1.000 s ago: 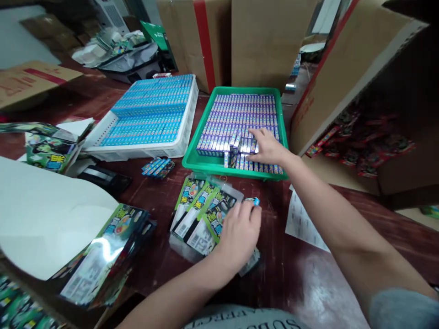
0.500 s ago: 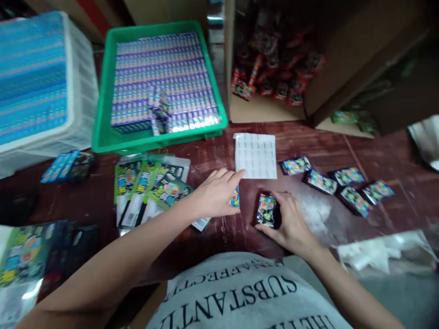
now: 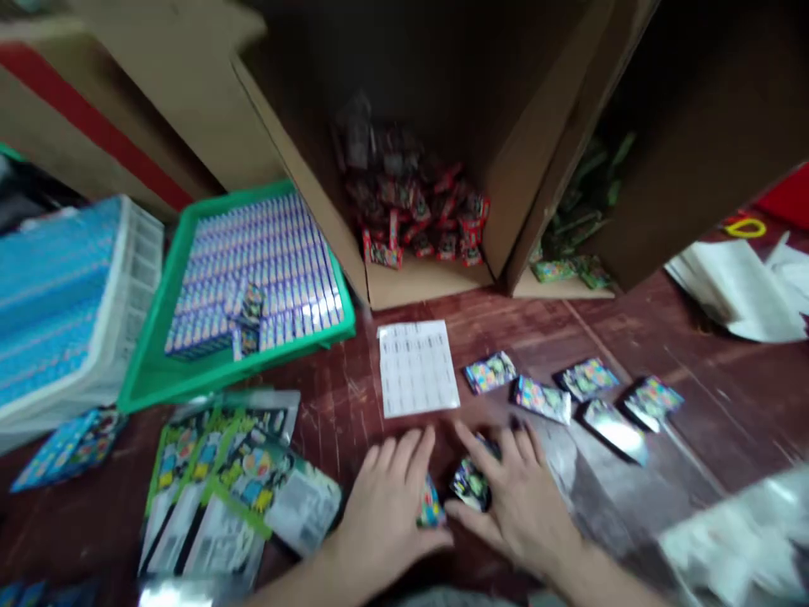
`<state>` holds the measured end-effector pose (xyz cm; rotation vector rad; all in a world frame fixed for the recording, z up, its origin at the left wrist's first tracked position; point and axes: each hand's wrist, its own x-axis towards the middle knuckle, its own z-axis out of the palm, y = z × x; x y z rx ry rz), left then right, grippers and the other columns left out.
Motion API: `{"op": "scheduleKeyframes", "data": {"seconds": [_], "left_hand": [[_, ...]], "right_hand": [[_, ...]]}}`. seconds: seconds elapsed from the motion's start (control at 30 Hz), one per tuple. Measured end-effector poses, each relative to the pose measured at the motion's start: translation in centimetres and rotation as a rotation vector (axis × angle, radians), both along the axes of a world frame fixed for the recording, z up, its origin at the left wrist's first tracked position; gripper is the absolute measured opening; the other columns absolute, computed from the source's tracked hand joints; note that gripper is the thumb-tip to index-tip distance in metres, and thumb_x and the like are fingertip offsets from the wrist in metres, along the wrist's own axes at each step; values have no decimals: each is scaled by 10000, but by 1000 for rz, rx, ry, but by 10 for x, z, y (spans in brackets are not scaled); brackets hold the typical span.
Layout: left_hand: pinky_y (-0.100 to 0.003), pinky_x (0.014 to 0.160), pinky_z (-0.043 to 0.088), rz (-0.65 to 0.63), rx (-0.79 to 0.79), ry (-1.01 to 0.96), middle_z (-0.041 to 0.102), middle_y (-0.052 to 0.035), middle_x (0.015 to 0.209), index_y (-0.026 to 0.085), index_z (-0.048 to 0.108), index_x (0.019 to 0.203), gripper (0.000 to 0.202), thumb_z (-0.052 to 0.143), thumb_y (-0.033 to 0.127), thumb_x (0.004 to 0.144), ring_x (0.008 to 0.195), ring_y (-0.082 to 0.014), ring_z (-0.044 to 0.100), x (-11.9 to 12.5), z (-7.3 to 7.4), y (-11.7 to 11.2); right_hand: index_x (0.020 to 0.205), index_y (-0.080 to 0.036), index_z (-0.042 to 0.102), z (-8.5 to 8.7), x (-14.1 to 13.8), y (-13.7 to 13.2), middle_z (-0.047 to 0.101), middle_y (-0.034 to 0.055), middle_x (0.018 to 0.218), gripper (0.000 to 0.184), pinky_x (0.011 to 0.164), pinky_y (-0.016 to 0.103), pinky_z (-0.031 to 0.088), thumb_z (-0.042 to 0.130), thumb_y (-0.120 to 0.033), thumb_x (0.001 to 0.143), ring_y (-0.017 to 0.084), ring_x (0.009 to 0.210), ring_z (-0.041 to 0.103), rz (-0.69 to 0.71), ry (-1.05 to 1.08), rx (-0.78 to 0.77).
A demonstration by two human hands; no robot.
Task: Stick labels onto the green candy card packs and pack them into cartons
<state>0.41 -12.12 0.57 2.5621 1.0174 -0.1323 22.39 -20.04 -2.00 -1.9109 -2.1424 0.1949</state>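
Observation:
Both hands are low at the front of the dark red table (image 3: pixel 708 396). My left hand (image 3: pixel 385 510) curls round a small colourful box (image 3: pixel 431 508) at its thumb side. Right beside it, my right hand (image 3: pixel 522 502) grips a small dark printed packet (image 3: pixel 471 485). The two hands almost touch. Just beyond them lies a white sheet of labels (image 3: pixel 417 367). To the right, several loose printed packets (image 3: pixel 543 398) lie in a row. Green backing cards (image 3: pixel 221 480) are fanned out left of my left hand.
A green tray (image 3: pixel 158 384) packed with purple boxes sits at the back left, next to a white crate (image 3: pixel 136 287) of blue boxes. Open cardboard cartons (image 3: pixel 417 291) with red and green packets stand behind. White papers (image 3: pixel 739 291) lie far right, clear film (image 3: pixel 746 523) at the front right.
The view swung right and up. My right hand left the green tray and came down onto a packet beside my left hand, which moved off the green cards with its small box.

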Motion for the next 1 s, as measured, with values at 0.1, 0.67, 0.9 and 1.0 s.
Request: {"op": "scheduleKeyframes", "data": {"seconds": [0.1, 0.67, 0.9, 1.0], "left_hand": [[-547, 1074, 418, -144, 38, -23, 535, -162, 1502, 194, 445, 1519, 1165, 589, 936, 633, 1254, -387, 540, 12, 12, 32], [-473, 881, 459, 68, 639, 246, 632, -292, 1199, 23, 722, 1037, 409, 327, 28, 934, 1196, -401, 544, 147, 26, 316], [-445, 887, 514, 45, 317, -125, 679, -156, 1187, 181, 561, 1337, 385, 494, 306, 979, 1065, -319, 662, 139, 62, 225], [-354, 821, 556, 97, -317, -421, 699, -80, 1130, 246, 524, 1361, 432, 569, 348, 943, 976, -226, 696, 135, 53, 179]], "right_hand": [[1295, -222, 656, -16, 2, 9, 655, 157, 1020, 810, 775, 587, 501, 517, -845, 798, 347, 862, 603, -137, -97, 163], [1506, -144, 420, 42, 168, 107, 507, 226, 1453, 739, 1038, 559, 432, 531, -599, 934, 408, 1295, 472, -413, -131, 213], [1389, -171, 575, 30, 273, 240, 610, 198, 1341, 669, 1004, 542, 456, 645, -547, 840, 399, 1212, 540, -382, -191, -157], [1298, -138, 634, 15, 257, 243, 608, 243, 1269, 656, 973, 621, 434, 590, -616, 850, 451, 1215, 522, -452, -175, -181]]}}
